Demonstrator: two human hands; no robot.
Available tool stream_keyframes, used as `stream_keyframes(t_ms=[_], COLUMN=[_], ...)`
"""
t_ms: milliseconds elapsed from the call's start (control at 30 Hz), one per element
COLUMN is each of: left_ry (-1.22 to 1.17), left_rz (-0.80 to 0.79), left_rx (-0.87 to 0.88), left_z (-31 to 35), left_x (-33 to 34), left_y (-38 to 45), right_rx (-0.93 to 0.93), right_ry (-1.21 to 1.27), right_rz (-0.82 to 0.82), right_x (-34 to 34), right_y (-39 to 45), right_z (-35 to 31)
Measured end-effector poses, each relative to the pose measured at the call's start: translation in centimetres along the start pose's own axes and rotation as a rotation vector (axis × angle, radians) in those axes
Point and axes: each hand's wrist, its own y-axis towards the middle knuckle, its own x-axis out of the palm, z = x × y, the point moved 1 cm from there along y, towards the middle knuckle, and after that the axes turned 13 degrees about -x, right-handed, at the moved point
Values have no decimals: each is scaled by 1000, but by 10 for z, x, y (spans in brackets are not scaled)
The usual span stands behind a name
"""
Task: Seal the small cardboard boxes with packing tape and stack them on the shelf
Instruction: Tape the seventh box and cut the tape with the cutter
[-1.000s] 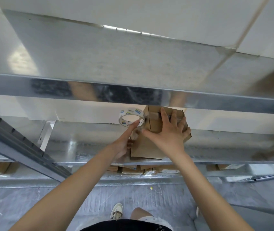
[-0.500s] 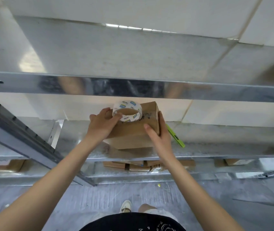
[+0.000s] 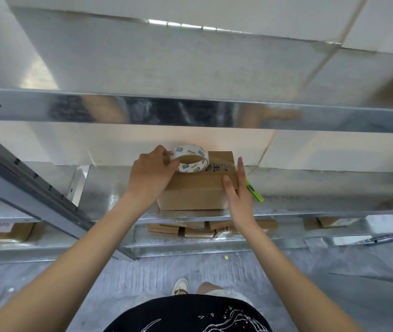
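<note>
Now brown closed box [image 3: 195, 190], tape roll [image 3: 190, 159] atop

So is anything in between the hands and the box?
No, nothing is. The left hand grips the tape roll right on top of the cardboard box, and the right hand presses flat against the box's right side. The green cutter lies on the shelf just beyond the right hand, out of the way.

Both arms reach forward — left hand [image 3: 151, 174] curled in a grip, right hand [image 3: 238, 190] flat, fingers straight.
</note>
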Motion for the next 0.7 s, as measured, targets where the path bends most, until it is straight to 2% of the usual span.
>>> stream_keyframes(t_ms=[133,267,367,500,633,700], left_ry=[111,247,246,224,155,208], left_rz=[20,69,27,-6,183,234], left_rx=[30,28,40,172,347,452], left_z=[6,11,7,4,-12,-21], left_x=[12,22,28,23,-2,-11], left_y=[-2,-4,0,0,3,6], right_rx=[-98,-240,-253,-263,-253,-254], right_ry=[-325,-787,-880,-975,-984,-996], right_rz=[-80,-213,-251,-270,-293,-296], right_x=[-12,-11,-8,-11,-10,-12], right_y=[6,12,16,17,17,17], right_z=[12,12,12,13,13,13])
